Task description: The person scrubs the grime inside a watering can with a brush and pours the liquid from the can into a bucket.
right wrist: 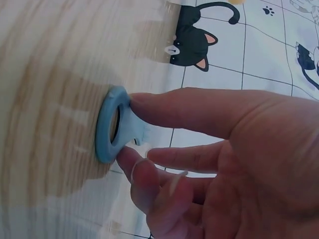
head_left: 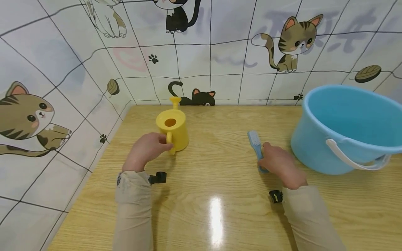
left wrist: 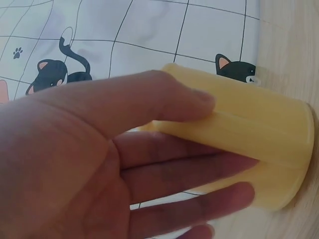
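A yellow toy watering can (head_left: 180, 136) stands upright on the wooden table toward the left, its spout pointing at the back wall. My left hand (head_left: 147, 149) holds its handle (left wrist: 209, 130), the thumb on top and the fingers reaching in beneath. On the right lies a small light-blue brush (head_left: 255, 139) with pale bristles facing up. My right hand (head_left: 278, 163) pinches the brush's handle; in the right wrist view the thumb and a fingertip sit on either side of the looped handle end (right wrist: 103, 132), close over the table.
A large light-blue bucket (head_left: 317, 150) with a white handle (head_left: 348, 162) stands right of my right hand. The wooden table (head_left: 213, 174) meets a wall covering (head_left: 232, 59) with printed cats at the back and left. A black strap end juts out at each wrist.
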Demonstrator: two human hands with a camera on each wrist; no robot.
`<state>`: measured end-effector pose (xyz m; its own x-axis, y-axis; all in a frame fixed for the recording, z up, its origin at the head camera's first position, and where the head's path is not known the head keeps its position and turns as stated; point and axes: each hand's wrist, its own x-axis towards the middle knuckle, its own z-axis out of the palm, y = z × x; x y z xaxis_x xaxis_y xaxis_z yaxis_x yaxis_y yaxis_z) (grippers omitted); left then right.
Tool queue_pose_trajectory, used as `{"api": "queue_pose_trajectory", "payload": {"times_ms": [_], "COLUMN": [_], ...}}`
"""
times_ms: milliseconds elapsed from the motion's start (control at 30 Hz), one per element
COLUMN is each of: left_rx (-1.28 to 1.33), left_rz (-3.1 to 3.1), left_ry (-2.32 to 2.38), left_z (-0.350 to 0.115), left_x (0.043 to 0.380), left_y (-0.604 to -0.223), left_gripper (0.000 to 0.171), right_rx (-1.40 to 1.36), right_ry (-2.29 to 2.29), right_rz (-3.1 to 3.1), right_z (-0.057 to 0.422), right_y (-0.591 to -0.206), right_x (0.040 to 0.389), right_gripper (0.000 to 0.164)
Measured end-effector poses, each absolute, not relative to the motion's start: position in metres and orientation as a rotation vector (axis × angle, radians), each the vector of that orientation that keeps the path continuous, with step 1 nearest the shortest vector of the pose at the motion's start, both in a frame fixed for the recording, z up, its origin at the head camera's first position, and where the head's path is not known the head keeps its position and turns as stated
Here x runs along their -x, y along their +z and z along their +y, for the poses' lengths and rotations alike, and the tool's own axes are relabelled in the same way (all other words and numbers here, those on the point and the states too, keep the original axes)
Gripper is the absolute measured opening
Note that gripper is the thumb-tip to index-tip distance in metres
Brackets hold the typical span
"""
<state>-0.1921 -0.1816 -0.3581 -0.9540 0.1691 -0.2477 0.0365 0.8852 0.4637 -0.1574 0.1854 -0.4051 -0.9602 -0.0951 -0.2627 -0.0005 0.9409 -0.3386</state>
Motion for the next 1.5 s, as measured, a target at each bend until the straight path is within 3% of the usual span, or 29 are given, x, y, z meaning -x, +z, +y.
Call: {"api": "queue_pose_trajectory", "payload": {"times_ms": [600,867,1267,1500], "left_rx": [-0.445,-0.489,-0.465,-0.459], "left_rz": [2.702,2.664,2.447,2.359], "left_ry": [0.976,1.006,1.260,1.377], "left_z": [-0.150,-0.143,-0.137,-0.135], "left_x": [0.194,0.194,0.199,0.200], "left_y": [-0.371,-0.373,-0.380,-0.386], "left_gripper": [0.011,0.010,0.021,0.032], "right_rx": [-0.009,-0.016,0.037,0.005], "right_ry": [-0.517,-0.499,-0.545,-0.531], "right_rz": [2.858,2.849,2.859,2.864], "right_z": [0.178,0.181,0.187,0.184], "right_y": [-0.411,-0.411,-0.412,-0.410], "right_x": [0.150,0.152,0.152,0.153], "right_gripper": [0.011,0.021,0.034,0.029]}}
